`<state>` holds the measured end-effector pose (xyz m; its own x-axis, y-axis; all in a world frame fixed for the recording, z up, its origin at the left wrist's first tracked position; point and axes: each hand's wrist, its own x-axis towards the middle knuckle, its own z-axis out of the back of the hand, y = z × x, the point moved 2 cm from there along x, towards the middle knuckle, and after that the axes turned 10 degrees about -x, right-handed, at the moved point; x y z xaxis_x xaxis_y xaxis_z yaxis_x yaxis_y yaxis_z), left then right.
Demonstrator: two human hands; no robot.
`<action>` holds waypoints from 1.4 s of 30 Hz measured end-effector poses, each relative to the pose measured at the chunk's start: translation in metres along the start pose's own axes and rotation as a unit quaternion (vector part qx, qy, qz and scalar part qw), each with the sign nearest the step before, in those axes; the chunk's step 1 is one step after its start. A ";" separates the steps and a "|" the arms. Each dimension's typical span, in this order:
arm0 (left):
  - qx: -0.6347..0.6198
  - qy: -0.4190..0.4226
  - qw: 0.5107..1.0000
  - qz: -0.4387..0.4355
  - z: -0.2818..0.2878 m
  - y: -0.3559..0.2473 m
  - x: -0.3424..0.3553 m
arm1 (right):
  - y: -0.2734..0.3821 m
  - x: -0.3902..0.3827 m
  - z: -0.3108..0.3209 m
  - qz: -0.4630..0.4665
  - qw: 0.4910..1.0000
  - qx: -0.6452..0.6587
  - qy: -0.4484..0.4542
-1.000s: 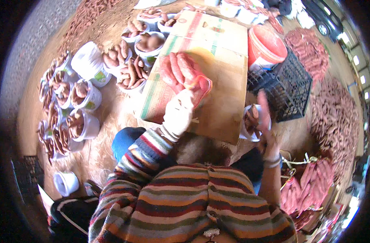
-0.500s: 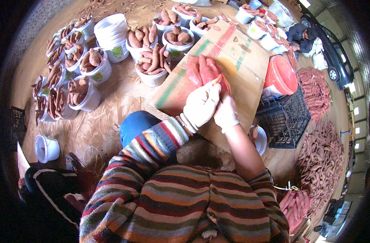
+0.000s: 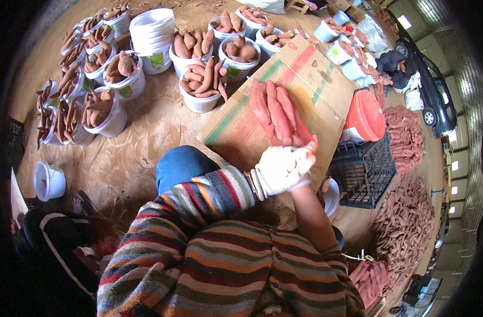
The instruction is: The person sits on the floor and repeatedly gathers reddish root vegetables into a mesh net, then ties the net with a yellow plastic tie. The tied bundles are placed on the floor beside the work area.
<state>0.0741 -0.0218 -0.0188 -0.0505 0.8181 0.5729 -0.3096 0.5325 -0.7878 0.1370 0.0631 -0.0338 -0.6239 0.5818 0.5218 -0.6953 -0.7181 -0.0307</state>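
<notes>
Shifted lower in the frame: left hand (image 3: 284,168), right hand (image 3: 303,182) and red bag (image 3: 278,116). Left is clamped on the bag's gathered neck; right is mostly hidden, grip undetermined. Step appears to be securing the neck; next move likely calls for steady tension. Bag lies centrally on cardboard (image 3: 233,129), bulging with long tubers (image 3: 259,103).

1. A red, see-through net bag (image 3: 300,136) lies flat above and right of the frame's centre, its closed end toward the top, its neck gathered at the lower right.
2. Long, tapered, reddish sweet potatoes (image 3: 278,112) fill it, at least three visible, lying side by side, tilted toward the upper left.
</notes>
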 end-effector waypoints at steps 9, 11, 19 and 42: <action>-0.052 -0.085 0.995 0.015 0.019 0.008 0.004 | -0.022 -0.030 -0.090 0.101 0.981 -0.162 -0.036; -0.032 -0.103 0.994 -0.015 0.020 0.007 0.003 | -0.021 -0.042 -0.094 0.102 0.973 -0.206 -0.008; -0.027 0.003 0.996 0.090 0.010 0.007 -0.007 | -0.009 0.019 -0.074 0.317 0.774 -0.467 0.288; -0.309 -0.168 0.851 0.390 0.003 0.028 0.001 | -0.311 -0.389 0.000 -0.653 0.675 0.144 0.313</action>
<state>0.0626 -0.0069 -0.0397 -0.3124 0.9223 -0.2276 0.4947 -0.0466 -0.8678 0.5960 0.0597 -0.2277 0.3619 0.7732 -0.5207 -0.7566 0.5699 0.3204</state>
